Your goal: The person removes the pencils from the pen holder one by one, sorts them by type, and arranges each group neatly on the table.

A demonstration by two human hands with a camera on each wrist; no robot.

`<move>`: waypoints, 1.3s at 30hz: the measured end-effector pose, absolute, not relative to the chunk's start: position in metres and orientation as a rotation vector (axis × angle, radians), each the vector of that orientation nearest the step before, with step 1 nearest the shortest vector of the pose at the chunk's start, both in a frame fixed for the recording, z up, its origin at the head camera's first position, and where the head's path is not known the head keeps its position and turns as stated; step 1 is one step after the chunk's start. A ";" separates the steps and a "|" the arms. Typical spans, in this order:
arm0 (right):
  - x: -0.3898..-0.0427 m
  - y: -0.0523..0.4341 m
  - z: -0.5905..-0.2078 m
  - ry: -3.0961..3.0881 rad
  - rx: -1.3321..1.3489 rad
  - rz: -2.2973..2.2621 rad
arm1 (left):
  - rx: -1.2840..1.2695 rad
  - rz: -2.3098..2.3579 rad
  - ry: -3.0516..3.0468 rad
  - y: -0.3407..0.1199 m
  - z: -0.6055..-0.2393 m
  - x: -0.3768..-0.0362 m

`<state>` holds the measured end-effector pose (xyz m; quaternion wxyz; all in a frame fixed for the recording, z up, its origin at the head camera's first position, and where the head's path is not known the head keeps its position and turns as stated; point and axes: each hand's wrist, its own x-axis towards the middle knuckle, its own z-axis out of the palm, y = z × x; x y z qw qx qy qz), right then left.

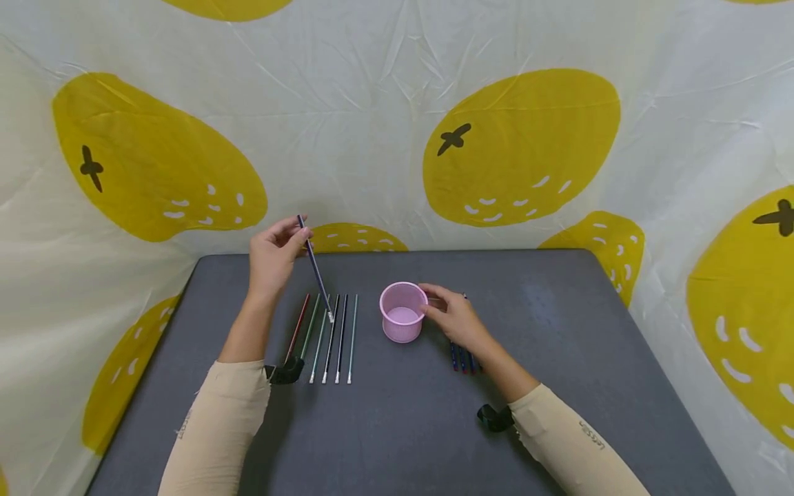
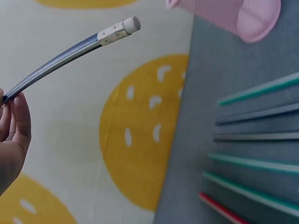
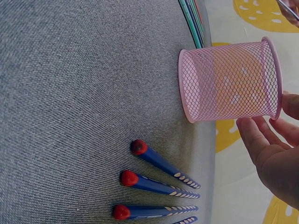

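My left hand [image 1: 271, 258] pinches a dark pencil [image 1: 317, 270] near its upper end. The pencil slants down, and its white eraser end [image 2: 132, 24] points away from the fingers. In the head view that end overlaps a row of pencils [image 1: 352, 339] lying side by side on the table, in red, green and dark colours. My right hand [image 1: 457, 318] holds the rim of a pink mesh pencil cup [image 1: 402, 333], thumb at the rim and fingers along the outer wall. The cup stands upright, with nothing visible inside.
Several blue pencils [image 3: 163, 164] with red ends and pale spots lie on the grey table [image 1: 403, 427], partly under my right forearm. A white sheet [image 1: 347, 138] with yellow fruit prints hangs behind the table's far edge. A dark wrist device [image 1: 494, 418] sits at my right sleeve.
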<state>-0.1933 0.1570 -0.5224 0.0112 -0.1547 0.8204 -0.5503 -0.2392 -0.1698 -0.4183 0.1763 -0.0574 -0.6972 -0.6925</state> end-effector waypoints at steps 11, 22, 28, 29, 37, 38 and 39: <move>-0.192 0.157 -0.524 2.565 -0.489 -1.723 | 0.000 -1.771 -2.244 -0.217 -0.447 -0.229; -0.192 0.157 -0.525 2.569 -0.469 -1.719 | 0.005 -1.576 -2.529 -0.244 -0.483 -0.232; -0.192 0.156 -0.525 2.581 -0.481 -1.721 | -0.003 -1.377 -2.698 -0.250 -0.502 -0.236; -0.192 0.156 -0.525 2.581 -0.477 -1.724 | -0.003 -1.350 -2.721 -0.250 -0.505 -0.237; -0.193 0.156 -0.526 2.581 -0.469 -1.710 | 0.060 -1.239 -2.873 -0.252 -0.521 -0.239; -0.193 0.156 -0.527 2.583 -0.475 -1.709 | 0.074 -1.229 -2.888 -0.252 -0.524 -0.240; -0.193 0.156 -0.527 2.581 -0.479 -1.713 | 0.085 -1.221 -2.904 -0.253 -0.526 -0.241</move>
